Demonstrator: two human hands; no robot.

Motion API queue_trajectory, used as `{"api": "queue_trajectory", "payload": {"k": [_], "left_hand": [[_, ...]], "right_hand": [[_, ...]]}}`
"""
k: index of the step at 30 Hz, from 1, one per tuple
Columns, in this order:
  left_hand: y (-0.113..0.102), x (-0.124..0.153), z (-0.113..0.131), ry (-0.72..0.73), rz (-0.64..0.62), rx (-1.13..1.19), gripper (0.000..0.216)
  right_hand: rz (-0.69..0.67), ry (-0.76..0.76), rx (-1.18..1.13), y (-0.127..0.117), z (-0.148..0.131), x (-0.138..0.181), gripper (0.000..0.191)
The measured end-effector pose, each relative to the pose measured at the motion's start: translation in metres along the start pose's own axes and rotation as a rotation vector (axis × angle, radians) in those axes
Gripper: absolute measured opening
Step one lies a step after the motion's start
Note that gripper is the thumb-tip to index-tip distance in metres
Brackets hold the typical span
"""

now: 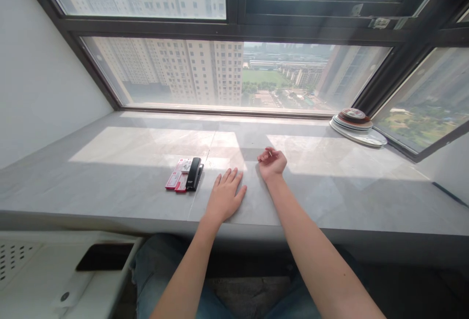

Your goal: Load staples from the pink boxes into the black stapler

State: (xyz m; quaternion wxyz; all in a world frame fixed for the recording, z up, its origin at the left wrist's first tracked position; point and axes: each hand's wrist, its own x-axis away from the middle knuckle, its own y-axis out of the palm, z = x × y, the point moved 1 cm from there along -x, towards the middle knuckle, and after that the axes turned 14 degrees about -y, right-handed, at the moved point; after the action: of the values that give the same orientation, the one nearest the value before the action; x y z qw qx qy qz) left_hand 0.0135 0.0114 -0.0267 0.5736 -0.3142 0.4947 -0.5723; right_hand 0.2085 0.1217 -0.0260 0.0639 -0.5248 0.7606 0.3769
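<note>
My left hand [224, 197] lies flat on the grey stone window sill [120, 182], palm down, fingers stretched out and empty. A black stapler [194, 173] sits just left of its fingertips, beside red-and-white staple boxes [177, 176]. My right hand [271, 161] rests on the sill a little farther right and back, fingers curled loosely inward; nothing shows inside them.
A stack of round plates or discs [356, 124] stands at the sill's far right corner by the window frame [234, 28]. A white appliance-like surface with a dark phone-sized slab [104, 256] is at lower left. My knees in jeans are under the sill edge.
</note>
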Motion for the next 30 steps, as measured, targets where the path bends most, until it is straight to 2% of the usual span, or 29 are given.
{"api": "queue_trajectory", "payload": {"k": [4,6,7,11,15,17,19,21,23,25,28,30], "left_hand": [[0.000,0.000,0.000,0.001,-0.001,-0.004,0.052],[0.000,0.000,0.000,0.001,-0.005,-0.004,0.052],[-0.001,0.000,0.000,0.002,-0.007,-0.003,0.052],[-0.002,0.000,0.001,-0.001,-0.004,0.004,0.051],[-0.002,0.000,0.001,-0.002,-0.012,0.010,0.051],[-0.002,0.001,0.002,-0.004,-0.011,0.008,0.051],[-0.002,0.001,0.002,-0.014,-0.003,0.000,0.051],[-0.001,0.002,0.003,-0.040,0.014,-0.012,0.052],[0.001,0.003,0.004,-0.069,0.035,-0.027,0.055],[0.002,0.005,0.004,-0.081,0.045,-0.044,0.057],[0.002,0.012,0.004,-0.080,0.040,-0.069,0.057],[-0.001,0.021,0.004,-0.075,0.035,-0.080,0.057]], "right_hand": [[0.209,0.085,-0.415,-0.036,-0.005,-0.010,0.020],[0.296,0.125,-0.592,-0.043,-0.004,-0.008,0.024],[0.311,0.123,-0.611,-0.044,-0.003,-0.007,0.026],[0.288,0.070,-0.436,-0.044,-0.001,-0.005,0.028],[0.248,0.112,-0.151,-0.045,-0.003,-0.007,0.033],[0.181,0.144,-0.023,-0.042,-0.005,-0.007,0.035],[0.044,0.145,0.170,-0.034,-0.006,-0.003,0.038],[-0.090,0.121,0.346,-0.022,-0.007,0.008,0.039],[-0.178,0.097,0.425,-0.009,-0.007,0.024,0.037],[-0.306,0.036,0.563,0.000,-0.008,0.040,0.038],[-0.560,-0.088,0.939,0.010,-0.011,0.057,0.036],[-0.617,-0.097,1.128,0.020,-0.013,0.063,0.034]]}}
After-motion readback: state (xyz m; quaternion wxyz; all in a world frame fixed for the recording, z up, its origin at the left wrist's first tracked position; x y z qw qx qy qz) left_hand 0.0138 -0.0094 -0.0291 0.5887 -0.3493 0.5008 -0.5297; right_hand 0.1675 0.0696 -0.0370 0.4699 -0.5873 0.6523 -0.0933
